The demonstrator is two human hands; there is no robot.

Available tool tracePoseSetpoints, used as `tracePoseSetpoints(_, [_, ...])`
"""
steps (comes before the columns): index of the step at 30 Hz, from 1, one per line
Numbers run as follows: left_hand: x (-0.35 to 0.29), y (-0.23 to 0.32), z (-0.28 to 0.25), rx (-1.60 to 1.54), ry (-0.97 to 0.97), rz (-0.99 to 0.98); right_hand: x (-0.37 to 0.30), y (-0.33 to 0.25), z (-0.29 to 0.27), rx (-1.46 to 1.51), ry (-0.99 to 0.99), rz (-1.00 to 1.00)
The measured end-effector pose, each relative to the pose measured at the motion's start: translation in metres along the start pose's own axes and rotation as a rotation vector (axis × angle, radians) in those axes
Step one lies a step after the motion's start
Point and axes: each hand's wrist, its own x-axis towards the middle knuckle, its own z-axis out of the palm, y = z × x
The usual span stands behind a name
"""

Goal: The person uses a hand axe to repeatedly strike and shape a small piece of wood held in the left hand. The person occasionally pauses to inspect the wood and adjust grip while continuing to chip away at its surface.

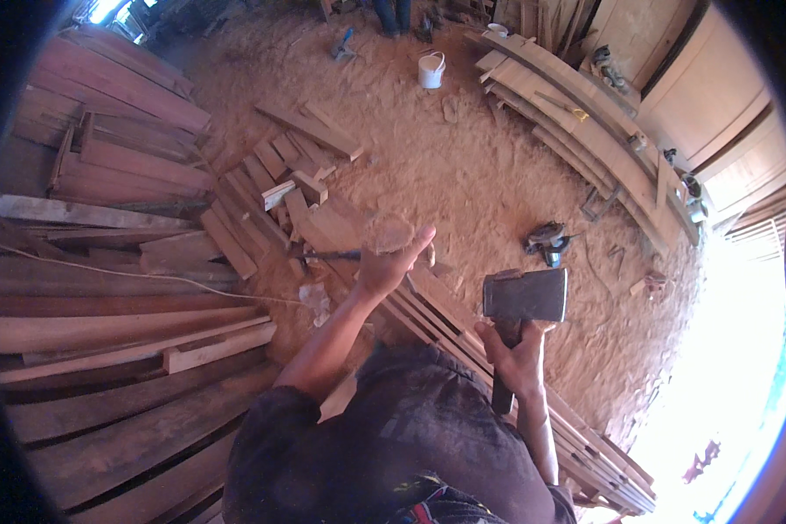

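Observation:
My left hand (388, 272) is closed round a thing with a pale, round, wood-coloured end (388, 234), its thumb stretched out to the right. What lies below that end is hidden by the fist. A dark blue bar (332, 255) shows to the left of this hand; I cannot tell if it is held. Lower right, my right hand (520, 360) grips a tool with a broad, dark, rectangular head (526, 295). Its dark handle (503, 393) runs down past the palm. Long boards (428, 325) lie beneath and between both hands.
Stacked planks (131, 336) fill the left side. Short offcuts (279, 162) lie ahead on the earthen floor (402, 131). A white bucket (430, 72) stands farther off. A dark power tool (548, 242) sits right of centre. Boards (585, 140) lean at far right; another person's legs (393, 16) show beyond.

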Motion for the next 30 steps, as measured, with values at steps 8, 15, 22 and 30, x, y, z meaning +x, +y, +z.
tracePoseSetpoints(8, [0.001, -0.008, -0.004, 0.007, -0.008, -0.037, -0.002, 0.007, -0.001, -0.026, 0.003, 0.071])
tracePoseSetpoints(15, [0.007, 0.007, -0.003, -0.051, 0.045, -0.131, -0.001, -0.005, 0.002, 0.034, -0.005, 0.078])
tracePoseSetpoints(22, [0.01, 0.011, -0.006, -0.169, 0.004, 0.03, -0.008, -0.004, 0.003, 0.018, 0.008, 0.133])
tracePoseSetpoints(30, [0.007, 0.005, -0.003, -0.154, -0.004, -0.019, -0.004, 0.005, 0.005, 0.009, -0.008, 0.115])
